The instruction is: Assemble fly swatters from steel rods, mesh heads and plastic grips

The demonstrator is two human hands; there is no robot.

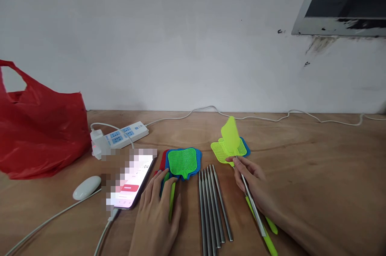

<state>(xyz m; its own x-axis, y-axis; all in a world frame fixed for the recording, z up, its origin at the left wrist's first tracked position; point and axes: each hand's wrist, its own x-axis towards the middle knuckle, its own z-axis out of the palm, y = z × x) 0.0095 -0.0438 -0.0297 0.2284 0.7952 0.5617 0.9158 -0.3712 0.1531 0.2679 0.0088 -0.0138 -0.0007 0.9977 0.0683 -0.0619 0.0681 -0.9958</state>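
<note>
My right hand (251, 179) pinches the metal rod of a fly swatter (230, 135), its yellow-green head tilted up and blurred. Below that head lie another yellow-green swatter head (220, 150) and a blue one (245, 147). Yellow-green handles (269, 244) extend under and beside my right hand. On the left, my left hand (157, 211) is open, fingers apart, over green handles (172, 199); how firmly it touches them I cannot tell. Just beyond it a green swatter head (182, 162) overlaps blue and red ones. Several metal rods (211, 207) lie side by side between my hands.
A lit phone (132, 183) with a cable lies left of my left hand. Further left are a white oval case (87, 187), a power strip (126, 134) and a red plastic bag (42, 127). A white cord (256, 118) runs along the wall.
</note>
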